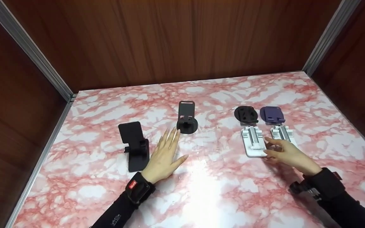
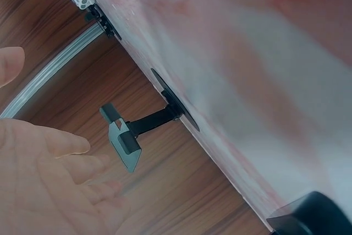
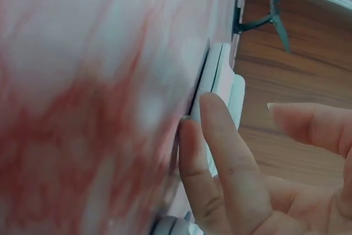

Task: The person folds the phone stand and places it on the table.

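Observation:
My left hand (image 1: 165,158) has its fingers spread, with no object in its grasp. It is between an unfolded black phone stand (image 1: 139,158) and a raised phone stand with a round base (image 1: 186,110); the left wrist view shows that round-based stand (image 2: 151,120) beyond the fingers. At the right, a folded white phone stand (image 1: 253,142) lies beside my right hand (image 1: 285,155). In the right wrist view, two fingertips are at the edge of a white stand (image 3: 223,75), while the thumb stays apart. A second white stand (image 1: 283,133) is partly hidden behind this hand.
Behind the white stands lie a folded black round-based stand (image 1: 246,114) and a folded purple one (image 1: 272,114). Everything rests on a red-and-white marbled table (image 1: 90,196). Brown wood-grain panels (image 1: 169,41) with metal corner strips enclose its back and sides.

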`<state>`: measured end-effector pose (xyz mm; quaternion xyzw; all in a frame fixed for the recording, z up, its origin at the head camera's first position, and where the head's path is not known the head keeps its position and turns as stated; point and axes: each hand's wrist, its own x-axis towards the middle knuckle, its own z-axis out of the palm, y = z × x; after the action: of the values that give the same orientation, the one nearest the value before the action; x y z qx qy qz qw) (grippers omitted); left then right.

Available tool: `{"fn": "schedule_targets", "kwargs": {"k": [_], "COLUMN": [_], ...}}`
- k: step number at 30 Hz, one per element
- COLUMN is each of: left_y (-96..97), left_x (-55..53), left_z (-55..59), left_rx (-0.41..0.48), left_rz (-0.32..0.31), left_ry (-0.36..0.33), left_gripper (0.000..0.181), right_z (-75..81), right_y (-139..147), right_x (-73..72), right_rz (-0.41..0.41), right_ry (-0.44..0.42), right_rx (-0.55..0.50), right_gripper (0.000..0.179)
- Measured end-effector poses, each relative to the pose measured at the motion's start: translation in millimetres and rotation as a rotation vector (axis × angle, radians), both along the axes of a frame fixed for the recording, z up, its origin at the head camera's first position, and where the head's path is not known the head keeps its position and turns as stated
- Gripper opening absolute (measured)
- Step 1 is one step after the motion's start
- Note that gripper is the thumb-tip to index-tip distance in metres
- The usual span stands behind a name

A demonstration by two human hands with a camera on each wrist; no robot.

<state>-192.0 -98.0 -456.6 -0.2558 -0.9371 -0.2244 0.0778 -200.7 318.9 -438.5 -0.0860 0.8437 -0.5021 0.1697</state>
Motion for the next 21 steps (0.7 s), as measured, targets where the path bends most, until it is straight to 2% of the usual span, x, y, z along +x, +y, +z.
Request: {"fn": "schedule_targets", "kwargs": {"k": [3,5,9,11,14,21], "left_y": [-0.1,0.1,0.7,1.2,2.3,5.0], "left_x": [-0.4,-0.8,-1.9,-3.1,-5.0,-10.6], "left_z": [1.0,2.2,5.7,7.5,10.2,16.3], "left_rx": [-0.008,-0.007,-0.004,-0.008,-0.012,-0.022], "left_rz": [0.004,0.007,0.015,0.018,0.023,0.036], "left_ry": [-0.003,-0.012,-0.010,0.009,0.027,0.039], "left_gripper": [0.080,0.080,0.080,0.080,0.081,0.081], "right_z": [2.7,5.1,9.4,11.1,12.0,12.8], "right_y": [-2,-4,-10,-15,-23,-41], "right_x": [0.0,0.2,0.6,1.1,1.7,1.3], "right_rz": [0.016,0.029,0.014,-0.002,-0.007,0.006], "right_ry": [0.071,0.181,0.458,0.537,0.610,0.627], "right_rx": [0.051,0.139,0.355,0.390,0.436,0.539], "right_gripper": [0.065,0.062,0.056,0.055,0.060,0.070]}}
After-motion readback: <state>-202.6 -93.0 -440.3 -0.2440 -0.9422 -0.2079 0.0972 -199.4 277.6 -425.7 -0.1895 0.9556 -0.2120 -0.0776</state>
